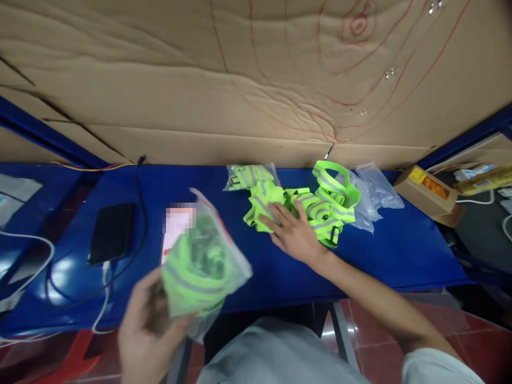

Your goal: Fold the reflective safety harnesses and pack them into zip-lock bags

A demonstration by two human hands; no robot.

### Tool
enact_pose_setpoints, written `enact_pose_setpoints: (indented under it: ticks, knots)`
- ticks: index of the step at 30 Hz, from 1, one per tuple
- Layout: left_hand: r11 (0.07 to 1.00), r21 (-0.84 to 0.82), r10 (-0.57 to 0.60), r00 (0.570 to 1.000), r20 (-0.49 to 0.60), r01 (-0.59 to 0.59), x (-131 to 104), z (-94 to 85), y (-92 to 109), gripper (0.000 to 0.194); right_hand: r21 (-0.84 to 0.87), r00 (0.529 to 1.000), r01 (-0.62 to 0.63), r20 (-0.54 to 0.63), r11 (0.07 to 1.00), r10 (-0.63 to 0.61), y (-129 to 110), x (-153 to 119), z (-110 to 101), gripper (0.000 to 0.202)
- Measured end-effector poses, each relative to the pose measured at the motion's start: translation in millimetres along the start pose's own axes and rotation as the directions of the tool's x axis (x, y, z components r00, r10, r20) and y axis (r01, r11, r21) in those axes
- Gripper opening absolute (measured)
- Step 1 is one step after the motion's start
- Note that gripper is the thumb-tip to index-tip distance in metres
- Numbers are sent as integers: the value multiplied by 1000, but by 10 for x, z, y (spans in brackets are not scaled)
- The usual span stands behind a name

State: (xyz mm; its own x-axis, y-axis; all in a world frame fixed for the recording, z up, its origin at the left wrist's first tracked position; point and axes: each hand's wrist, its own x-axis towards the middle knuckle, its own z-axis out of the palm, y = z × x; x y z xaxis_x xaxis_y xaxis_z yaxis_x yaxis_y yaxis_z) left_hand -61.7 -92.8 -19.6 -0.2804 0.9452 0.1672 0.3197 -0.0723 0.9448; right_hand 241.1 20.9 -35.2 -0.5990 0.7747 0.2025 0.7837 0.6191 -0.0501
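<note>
Neon-green bagged vest (202,269) being gripped in left hand (146,325); right hand (294,232), fingers spread, pressing on loose vests (316,205) awaiting bagging; one packed bag (250,177), empty bags (374,194) lying beside.

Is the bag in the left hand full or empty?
Full: green reflective straps show through the clear bag held by the left hand.

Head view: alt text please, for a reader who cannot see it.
The person's left hand holds a clear plastic bag with a neon-green reflective strap inside, above a blue table. Their right hand rests flat on a pile of loose neon-green straps, with empty clear bags beside it and cardboard behind.
</note>
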Motion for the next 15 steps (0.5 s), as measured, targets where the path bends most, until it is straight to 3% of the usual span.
enact_pose_setpoints:
  ticks: [3, 5, 7, 9, 12, 15]
  knots:
    - [995, -96, -19, 991, 130, 32, -112, 209, -124, 61, 158, 999, -33, -22, 987, 37, 134, -166, -202, 51]
    - [998, -63, 32, 980, 198, -20, -96, 313, -181, 60, 412, 976, -116, -120, 904, 180, 65, -262, -338, 48]
    - [993, -4, 117, 949, 294, -121, -27, 362, -220, 59, 705, 920, -185, -121, 685, 373, -88, -362, -451, 36]
    - [971, 57, 191, 898, 396, -232, 76, 378, -230, 58, 858, 873, -245, -7, 452, 487, -246, -457, -530, 30]
    - [918, 136, 269, 836, 479, -373, 238, 424, -174, 57, 900, 818, -343, 144, 270, 558, -378, -556, -587, 24]
    - [856, 214, 345, 828, 443, -471, 294, 530, -9, 57, 933, 809, -350, 257, 82, 529, -406, -577, -594, 24]
